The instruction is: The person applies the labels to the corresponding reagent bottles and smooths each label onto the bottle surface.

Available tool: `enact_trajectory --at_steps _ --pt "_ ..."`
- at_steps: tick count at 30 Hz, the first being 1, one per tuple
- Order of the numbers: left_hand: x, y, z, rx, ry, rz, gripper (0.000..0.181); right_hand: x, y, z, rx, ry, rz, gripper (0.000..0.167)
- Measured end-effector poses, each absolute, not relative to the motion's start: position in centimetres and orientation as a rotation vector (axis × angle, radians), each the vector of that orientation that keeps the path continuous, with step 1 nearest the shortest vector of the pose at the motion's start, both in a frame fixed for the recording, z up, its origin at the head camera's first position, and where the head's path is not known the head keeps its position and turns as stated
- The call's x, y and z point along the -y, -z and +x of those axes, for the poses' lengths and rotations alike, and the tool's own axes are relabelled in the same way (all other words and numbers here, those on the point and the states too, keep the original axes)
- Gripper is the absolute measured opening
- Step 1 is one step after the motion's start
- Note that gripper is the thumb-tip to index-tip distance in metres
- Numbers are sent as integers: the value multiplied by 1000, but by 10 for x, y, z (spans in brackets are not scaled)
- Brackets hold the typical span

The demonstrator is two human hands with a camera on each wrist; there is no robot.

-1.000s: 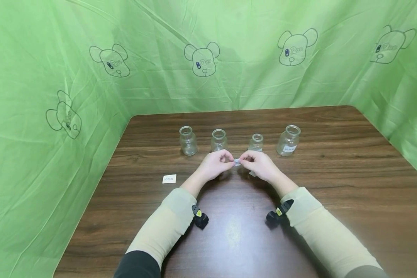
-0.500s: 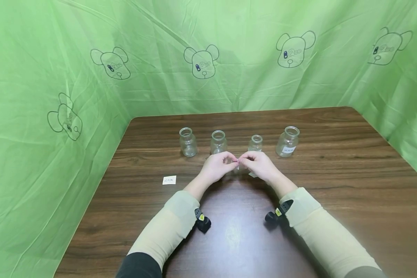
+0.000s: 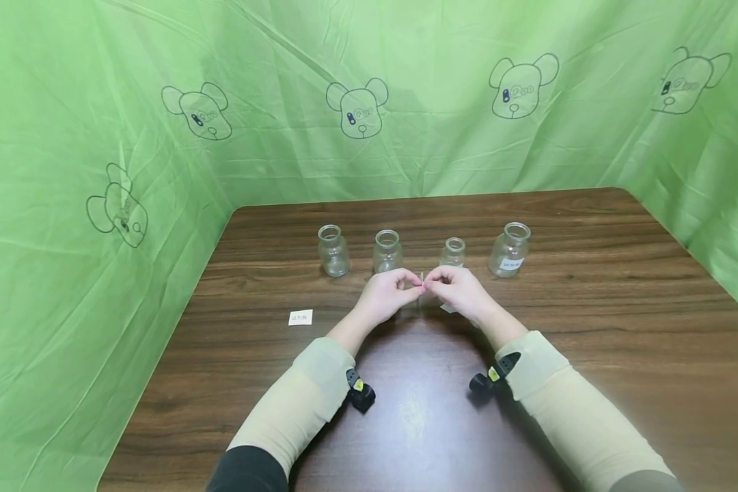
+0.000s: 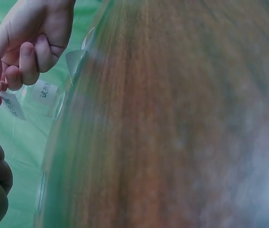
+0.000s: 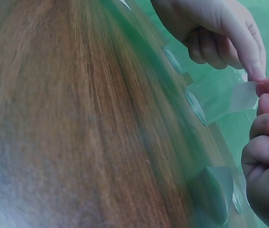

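Note:
Between the fingertips of both hands is a small white label [image 4: 13, 105] with dark writing, turned nearly edge-on in the head view. My left hand [image 3: 386, 290] pinches it with thumb and forefinger, and my right hand [image 3: 461, 290] pinches it from the other side. The right wrist view shows the label's blank face [image 5: 243, 96]. Just beyond the hands, partly covered by them, stand a glass jar [image 3: 387, 251] and a smaller jar [image 3: 453, 250] bearing a label. A curled piece of paper [image 5: 218, 190] lies by the right hand.
At the back right stands a labelled jar [image 3: 509, 251]; an unlabelled-looking jar [image 3: 334, 254] stands at the left of the row. Another written label [image 3: 300, 318] lies flat on the wooden table [image 3: 234, 369]. A green curtain [image 3: 418, 157] surrounds the far edges.
The label between the fingers has turned from facing the head camera to nearly edge-on. My left hand has shifted slightly right, closer to the right hand. The jars stay put.

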State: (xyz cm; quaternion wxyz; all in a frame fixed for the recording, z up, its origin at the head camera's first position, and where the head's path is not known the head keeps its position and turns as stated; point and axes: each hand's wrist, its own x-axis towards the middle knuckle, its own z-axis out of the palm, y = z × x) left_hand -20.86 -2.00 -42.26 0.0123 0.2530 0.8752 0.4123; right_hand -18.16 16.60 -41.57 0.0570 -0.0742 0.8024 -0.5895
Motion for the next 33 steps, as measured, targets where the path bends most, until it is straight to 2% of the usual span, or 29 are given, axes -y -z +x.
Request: enact_trajectory --at_steps 13,33 --pt "22 419 -207 -2745 -1324 801 16 -167 416 -181 -2345 1853 -259 22" --pt "31 423 -209 -2759 -1359 722 11 -170 424 -181 -2752 1527 -358 7"
